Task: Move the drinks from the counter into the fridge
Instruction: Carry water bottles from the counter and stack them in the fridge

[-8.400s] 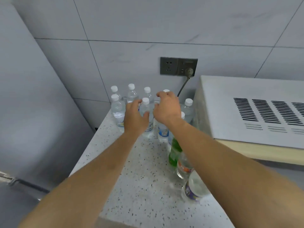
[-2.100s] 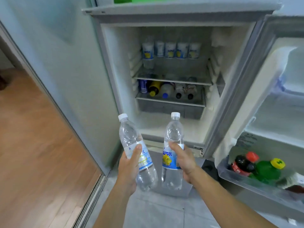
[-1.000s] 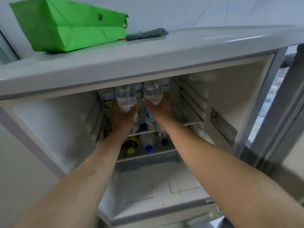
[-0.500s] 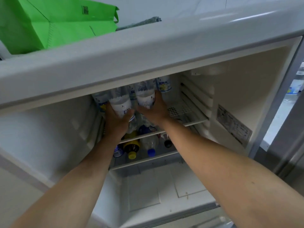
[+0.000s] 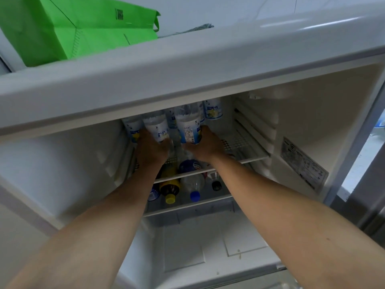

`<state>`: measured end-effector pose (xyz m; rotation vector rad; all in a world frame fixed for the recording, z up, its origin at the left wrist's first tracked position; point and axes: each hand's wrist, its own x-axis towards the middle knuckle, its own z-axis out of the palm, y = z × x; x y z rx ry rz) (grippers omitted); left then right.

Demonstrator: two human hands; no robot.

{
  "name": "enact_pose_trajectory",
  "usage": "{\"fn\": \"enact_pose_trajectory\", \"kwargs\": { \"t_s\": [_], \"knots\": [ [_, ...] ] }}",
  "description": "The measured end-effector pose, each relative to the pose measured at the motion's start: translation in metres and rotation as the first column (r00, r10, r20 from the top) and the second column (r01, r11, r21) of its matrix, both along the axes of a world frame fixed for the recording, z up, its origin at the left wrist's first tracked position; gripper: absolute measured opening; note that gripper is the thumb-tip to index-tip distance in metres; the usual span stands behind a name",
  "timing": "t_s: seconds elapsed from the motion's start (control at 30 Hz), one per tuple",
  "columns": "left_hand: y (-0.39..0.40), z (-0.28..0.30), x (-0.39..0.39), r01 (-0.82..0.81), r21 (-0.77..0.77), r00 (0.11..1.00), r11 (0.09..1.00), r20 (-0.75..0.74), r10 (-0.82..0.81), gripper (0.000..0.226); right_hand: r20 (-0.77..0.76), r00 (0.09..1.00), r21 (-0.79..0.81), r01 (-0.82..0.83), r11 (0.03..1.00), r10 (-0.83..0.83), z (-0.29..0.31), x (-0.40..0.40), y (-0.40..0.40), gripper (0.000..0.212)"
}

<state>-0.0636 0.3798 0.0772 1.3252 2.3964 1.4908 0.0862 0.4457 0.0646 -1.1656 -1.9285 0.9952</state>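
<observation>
Both my arms reach into the open fridge [image 5: 312, 122]. My left hand [image 5: 151, 149] grips the lower part of a clear water bottle [image 5: 157, 127] with a blue and yellow label. My right hand [image 5: 205, 146] grips a second water bottle [image 5: 188, 127] right beside it. Both bottles stand about upright over the upper wire shelf [image 5: 239, 146], in front of a row of like bottles [image 5: 213, 109] at the back. The fridge's top edge hides the caps.
On the shelf below lie several bottles on their sides, among them a yellow-capped one [image 5: 169, 187] and a blue-capped one [image 5: 194, 187]. A green bag [image 5: 83, 28] and a grey cloth [image 5: 198, 28] rest on top of the fridge. The fridge floor [image 5: 208, 247] is bare.
Both hands have pushed the two bottles a little deeper onto the upper shelf, closer to the back row. The camera has moved nearer to the fridge.
</observation>
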Motion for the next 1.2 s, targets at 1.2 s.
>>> {"fn": "enact_pose_trajectory", "kwargs": {
  "t_s": [1.2],
  "knots": [
    [-0.015,-0.013,0.030,-0.041,0.171,0.923,0.984,0.383,-0.028,0.017,-0.026,0.995,0.134,0.094,0.987,-0.092,-0.008,-0.029,-0.027,0.023]
  ]
}}
